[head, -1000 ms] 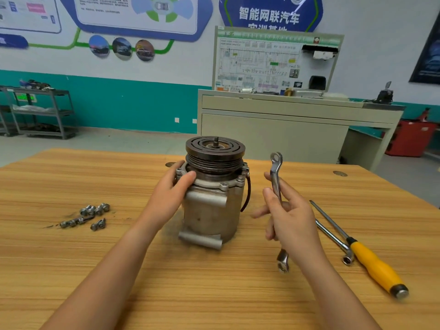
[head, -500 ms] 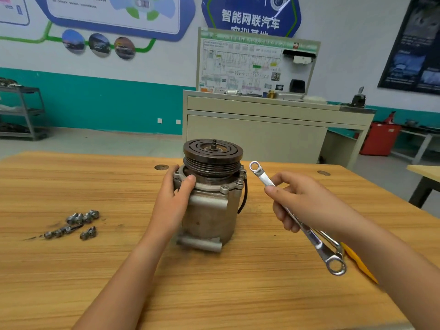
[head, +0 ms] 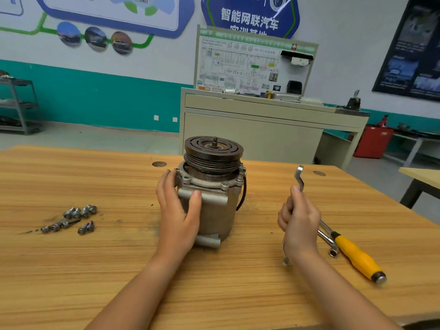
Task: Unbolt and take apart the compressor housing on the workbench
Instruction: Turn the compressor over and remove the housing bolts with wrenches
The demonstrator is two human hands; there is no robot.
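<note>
Seemingly partway: loose steel bolts [head: 76, 219] lie on the wooden workbench [head: 95, 270], yet the grey cast-metal compressor [head: 214, 206] stands upright mid-bench, housing unsplit, left hand [head: 177, 213] clasping its side, right hand [head: 298, 222] gripping a bent silver ring spanner [head: 299, 178]

The right hand [head: 300, 220] hides the middle of the wrench [head: 299, 177], and the wrench's lower end, just below the wrist, is a blur. The left hand [head: 177, 210] covers the left flank of the compressor [head: 214, 198]. At upper centre the print on the wiring board [head: 252, 65] is too small to read, and the frame's right edge cuts off the dark poster [head: 414, 51].
</note>
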